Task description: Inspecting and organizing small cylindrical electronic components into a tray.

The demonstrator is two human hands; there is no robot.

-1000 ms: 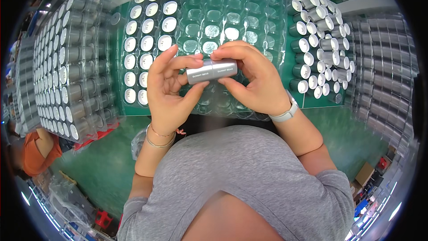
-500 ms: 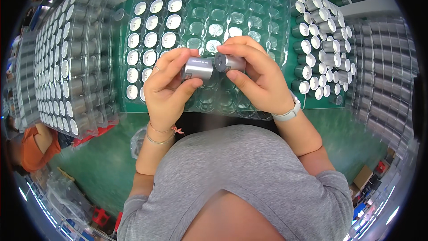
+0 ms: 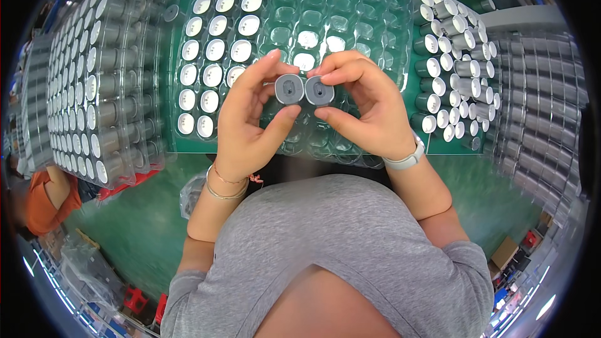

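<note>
Side by side over the tray, two small grey cylinders show me their dark grey ends, each with an oval recess. My left hand (image 3: 253, 103) is closed on the left cylinder (image 3: 289, 89), gripping it between thumb and fingers. The right cylinder (image 3: 320, 91) sits pinched in my right hand (image 3: 366, 100). The two ends nearly touch. Under them lies a clear plastic tray (image 3: 350, 0) with rows of moulded pockets. Its left columns hold white-ended cylinders (image 3: 215, 49); the pockets farther right hold none.
Many loose grey cylinders with white ends (image 3: 463, 66) lie at the right of the green table (image 3: 432, 144). Stacked filled trays (image 3: 103, 87) rise at the left, and more stacked trays (image 3: 532, 100) at the right. Another person's orange sleeve (image 3: 44, 203) shows at far left.
Both cylinders have been turned so that their dark ends face me; before, the left one showed its silver side. My left hand has shifted slightly right, bringing the cylinders closer together.
</note>
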